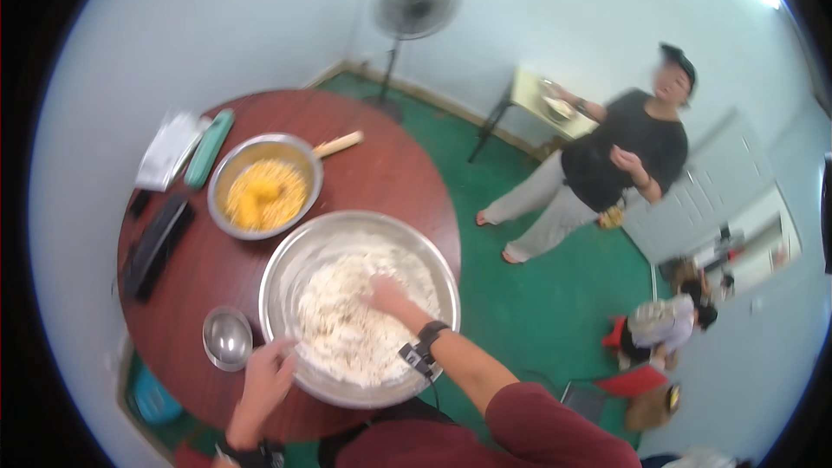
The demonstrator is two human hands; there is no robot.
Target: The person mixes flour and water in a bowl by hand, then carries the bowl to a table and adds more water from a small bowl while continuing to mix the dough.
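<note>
A large steel mixing bowl [446, 295] stands near the table's front right edge and holds loose, lumpy white flour [347, 321]. My right hand [392, 300] reaches into this flour from the right, its fingertips blurred and partly sunk in it. Beside the bowl's left rim is my left hand [264, 381], fingers extended and thumb apart, with nothing in it. Whether its fingertips touch the rim I cannot tell. Just left of that hand sits a small empty steel bowl [228, 338].
On the round brown table [347, 134] are a steel bowl [305, 152] of yellow grains, a wooden handle [340, 145], a green case [210, 147], a clear plastic bag [169, 149] and a black object [158, 247]. A person [633, 147] holding a bowl stands right; a fan [418, 4] stands behind.
</note>
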